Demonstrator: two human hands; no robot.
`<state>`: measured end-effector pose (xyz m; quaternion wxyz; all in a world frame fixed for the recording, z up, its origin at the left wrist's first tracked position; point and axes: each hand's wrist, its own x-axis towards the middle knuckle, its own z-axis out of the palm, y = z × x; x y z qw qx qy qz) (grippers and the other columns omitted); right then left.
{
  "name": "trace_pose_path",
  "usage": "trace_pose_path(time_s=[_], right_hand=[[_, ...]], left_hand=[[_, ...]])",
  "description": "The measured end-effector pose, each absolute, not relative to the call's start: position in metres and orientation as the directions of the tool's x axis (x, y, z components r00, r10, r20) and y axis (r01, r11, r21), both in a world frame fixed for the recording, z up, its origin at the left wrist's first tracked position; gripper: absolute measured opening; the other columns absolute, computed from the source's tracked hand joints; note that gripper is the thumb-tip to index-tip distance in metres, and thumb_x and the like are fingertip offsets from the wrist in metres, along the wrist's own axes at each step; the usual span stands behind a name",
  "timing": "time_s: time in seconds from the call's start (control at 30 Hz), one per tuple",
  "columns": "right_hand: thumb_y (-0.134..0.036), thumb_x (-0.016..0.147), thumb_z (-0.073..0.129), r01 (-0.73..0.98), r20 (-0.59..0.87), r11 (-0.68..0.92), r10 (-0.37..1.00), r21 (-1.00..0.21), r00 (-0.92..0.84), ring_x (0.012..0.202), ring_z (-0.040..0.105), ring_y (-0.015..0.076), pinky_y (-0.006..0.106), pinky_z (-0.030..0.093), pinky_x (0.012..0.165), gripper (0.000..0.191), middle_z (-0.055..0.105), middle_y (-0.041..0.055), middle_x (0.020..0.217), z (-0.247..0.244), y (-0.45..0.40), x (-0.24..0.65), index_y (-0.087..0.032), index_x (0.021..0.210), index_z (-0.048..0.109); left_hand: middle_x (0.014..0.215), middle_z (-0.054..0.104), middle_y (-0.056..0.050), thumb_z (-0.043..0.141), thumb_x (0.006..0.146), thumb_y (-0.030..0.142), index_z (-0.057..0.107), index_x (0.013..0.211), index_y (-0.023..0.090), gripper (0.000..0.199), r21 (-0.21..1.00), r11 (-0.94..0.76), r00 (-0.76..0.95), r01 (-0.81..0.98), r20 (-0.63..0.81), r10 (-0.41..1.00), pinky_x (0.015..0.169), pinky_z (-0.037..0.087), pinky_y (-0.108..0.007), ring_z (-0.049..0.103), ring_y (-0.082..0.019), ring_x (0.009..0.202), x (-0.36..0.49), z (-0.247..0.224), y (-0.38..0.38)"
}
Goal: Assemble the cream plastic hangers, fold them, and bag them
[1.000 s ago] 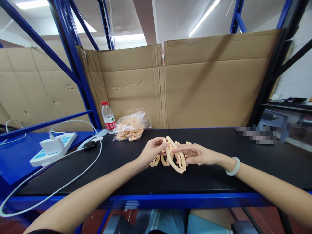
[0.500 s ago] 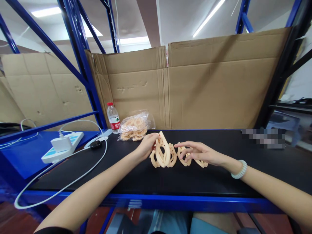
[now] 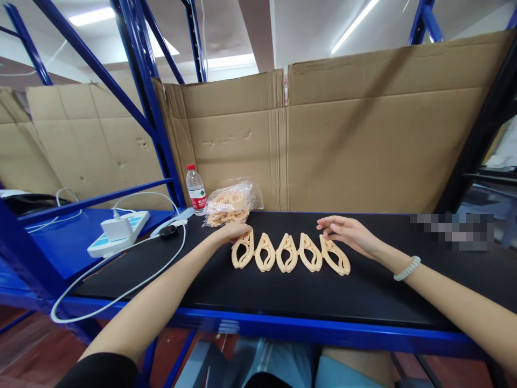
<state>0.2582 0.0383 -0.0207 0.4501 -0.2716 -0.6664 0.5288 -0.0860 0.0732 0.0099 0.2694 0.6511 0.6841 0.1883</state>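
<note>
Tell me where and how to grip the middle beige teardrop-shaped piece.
Pinch the rounded near end of the middle beige teardrop-shaped piece, probably coming from above on the near side: it lies flat, and its neighbours sit close either side.

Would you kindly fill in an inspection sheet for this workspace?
Surface: black tabletop, blue beam along its front.
Work items: five cream openwork pieces in a row.
Clutter: red-capped bottle, standing; clear bag of cream pieces beside it; pixelated patch at right, unreadable.
Hands: left hand on the leftmost piece, grip unclear; right hand open near the rightmost piece, contact unclear.
Cables: white cable looping over the left end; power strip further left.
Surroundings: cardboard panels behind.
</note>
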Motion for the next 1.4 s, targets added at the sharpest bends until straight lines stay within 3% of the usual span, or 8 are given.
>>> trace_pose_path(time_s=[0.23,0.47,0.63,0.73,0.8,0.9,1.03,1.4], right_hand=[[-0.043,0.075,0.072,-0.076,0.305,0.299,0.874,-0.951,-0.379,0.082,0.059,0.0174,0.042,0.048,0.086,0.035,0.064,0.0091,0.102,-0.016,0.038,0.260,-0.019,0.100,0.069],[-0.050,0.074,0.069,0.080,0.368,0.412,0.874,-0.908,-0.318,0.080,0.060,0.0181,0.040,0.050,0.083,0.040,0.066,0.0097,0.097,-0.016,0.041,0.264,-0.017,0.098,0.069],[-0.048,0.085,0.056,0.330,0.457,0.585,0.799,-0.741,-0.390,0.093,0.062,0.0212,0.039,0.049,0.087,0.036,0.067,0.0091,0.100,-0.013,0.038,0.264,-0.018,0.101,0.066],[-0.044,0.091,0.049,0.470,0.497,0.695,0.719,-0.545,-0.486,0.100,0.060,0.0218,0.040,0.048,0.090,0.033,0.065,0.0090,0.107,-0.008,0.023,0.254,-0.019,0.106,0.065],[-0.042,0.093,0.046,0.538,0.491,0.749,0.661,-0.386,-0.568,0.109,0.056,0.0231,0.041,0.044,0.096,0.035,0.063,0.0106,0.114,-0.008,0.008,0.244,-0.019,0.113,0.063],[-0.048,0.092,0.046,0.644,0.371,0.733,0.673,-0.219,-0.640,0.133,0.035,0.0308,0.051,0.032,0.107,0.048,0.044,0.0129,0.141,-0.013,-0.017,0.231,-0.023,0.133,0.051],[-0.063,0.090,0.040,0.736,0.155,0.654,0.756,-0.174,-0.636,0.141,0.005,0.0405,0.065,0.013,0.108,0.064,0.009,0.0045,0.158,-0.025,-0.035,0.225,-0.036,0.146,0.028],[-0.073,0.087,0.028,0.858,0.090,0.486,0.874,-0.168,-0.478,0.141,0.004,0.0404,0.063,0.010,0.109,0.071,0.009,0.0048,0.157,-0.033,0.029,0.242,-0.036,0.147,0.025]], left_hand=[[0.047,0.053,-0.001,0.052,0.068,0.020,0.055,0.057,0.015,0.013,0.358,0.014,0.007,0.934,-0.057,0.998,0.046,0.042,-0.020,0.056,-0.014,0.049,-0.086,0.012,0.072],[0.066,0.067,-0.005,0.052,0.073,0.022,0.063,0.081,0.013,0.016,0.198,-0.088,0.085,0.976,0.020,0.996,0.057,0.051,-0.025,0.066,-0.018,0.058,-0.085,0.015,0.061],[0.117,0.060,-0.021,0.050,0.082,0.027,0.056,0.112,0.008,0.036,0.041,-0.174,0.160,0.984,0.227,0.961,0.087,0.047,-0.043,0.060,-0.034,0.105,-0.072,0.019,0.033],[0.119,0.059,-0.018,0.042,0.089,0.032,0.057,0.116,0.009,0.038,-0.089,-0.343,0.353,0.935,0.330,0.876,0.100,0.039,-0.045,0.053,-0.032,0.116,-0.065,0.013,0.003],[0.129,0.054,-0.016,0.039,0.092,0.042,0.053,0.126,0.014,0.046,-0.074,-0.468,0.467,0.880,0.310,0.828,0.105,0.035,-0.045,0.046,-0.031,0.124,-0.061,0.005,-0.018],[0.152,0.030,-0.011,0.040,0.088,0.058,0.036,0.142,0.032,0.061,0.010,-0.454,0.443,0.891,0.196,0.875,0.105,0.024,-0.062,0.021,-0.041,0.139,-0.056,-0.005,-0.042],[0.157,0.014,-0.008,0.036,0.083,0.071,0.029,0.143,0.044,0.066,0.086,-0.491,0.487,0.867,0.059,0.871,0.101,0.014,-0.072,0.005,-0.047,0.140,-0.044,-0.013,-0.052],[0.155,0.022,-0.012,0.035,0.079,0.076,0.032,0.143,0.041,0.072,0.151,-0.528,0.535,0.836,-0.008,0.845,0.101,0.012,-0.072,0.012,-0.047,0.139,-0.002,-0.019,0.032]])
